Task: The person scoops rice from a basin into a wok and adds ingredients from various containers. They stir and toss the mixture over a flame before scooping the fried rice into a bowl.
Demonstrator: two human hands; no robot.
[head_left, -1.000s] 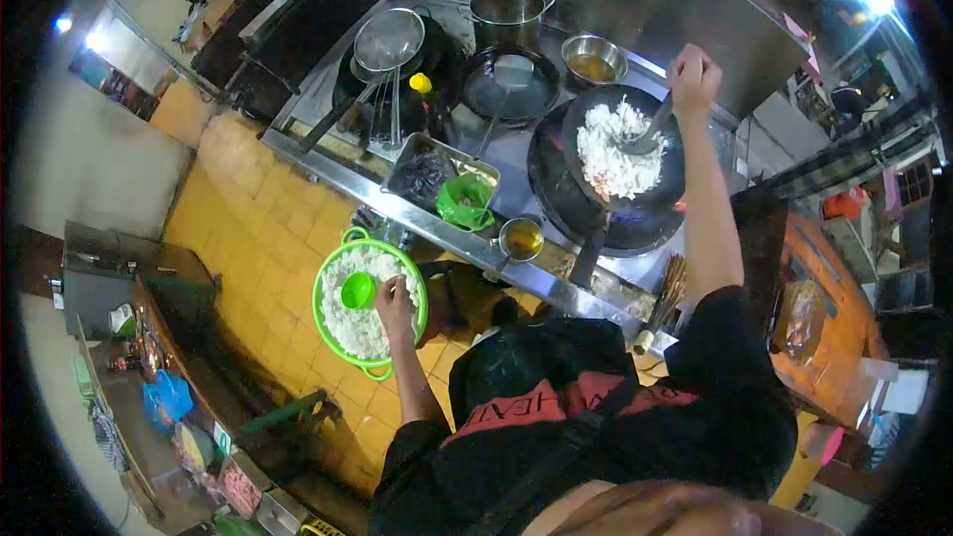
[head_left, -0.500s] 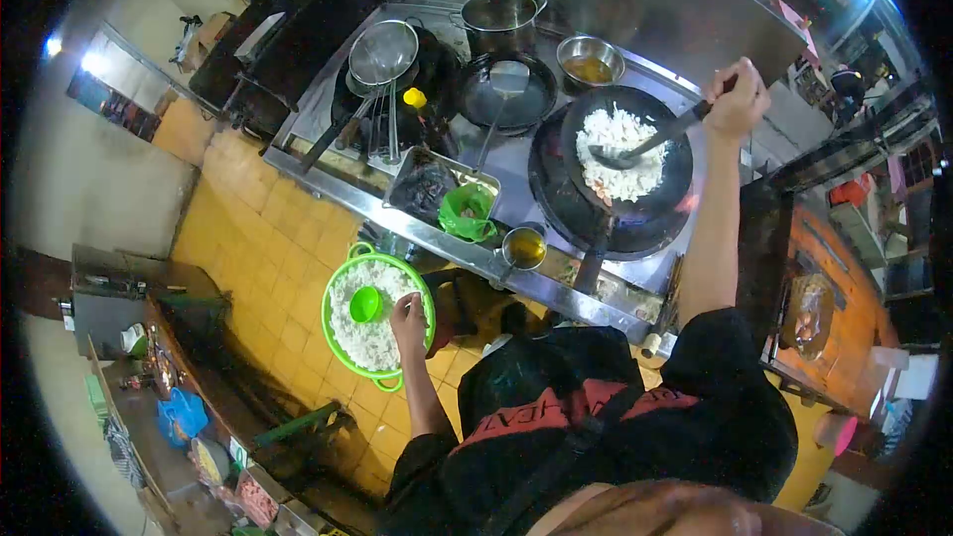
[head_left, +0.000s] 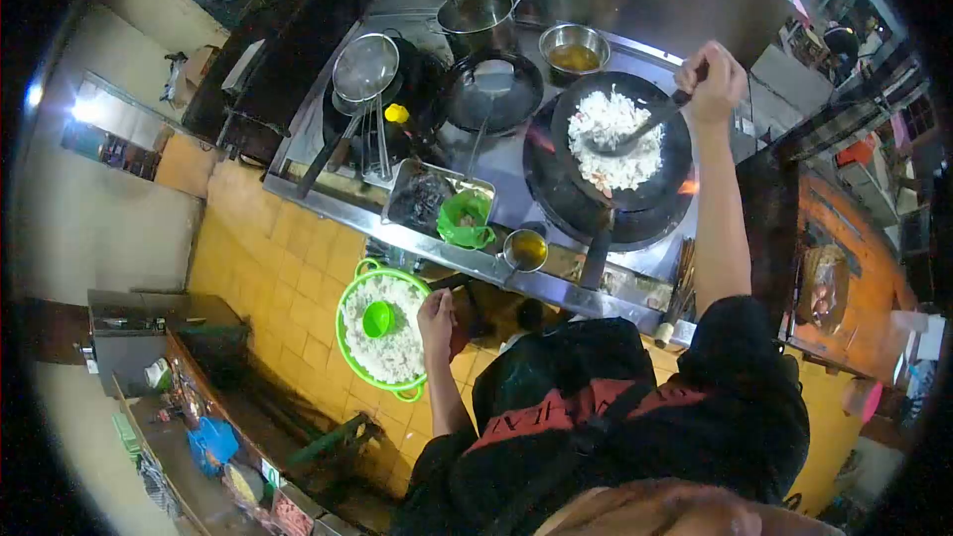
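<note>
My right hand [head_left: 713, 84] is closed round the ladle's dark handle. The ladle's bowl [head_left: 611, 144] rests in white rice [head_left: 620, 171] with small reddish bits, inside a black wok [head_left: 645, 195] at the right of the stove. My left hand [head_left: 437, 322] is beside the right rim of a green basket [head_left: 349, 349], its fingers curled together; what they hold, if anything, is hidden. White rice fills the basket, and a green cup [head_left: 378, 319] sits on it.
On the stove are a strainer [head_left: 365, 67], a steel pot [head_left: 476, 15], a black pan holding a spatula [head_left: 516, 104], and a bowl of yellowish liquid [head_left: 575, 50]. A green bag [head_left: 465, 218] and small cup of oil [head_left: 526, 251] stand near the front edge. Flame shows right of the wok.
My left hand has moved from over the basket's rim to just outside it, and its fingers are more curled. The ladle has shifted slightly in the rice. The whole view has turned a little.
</note>
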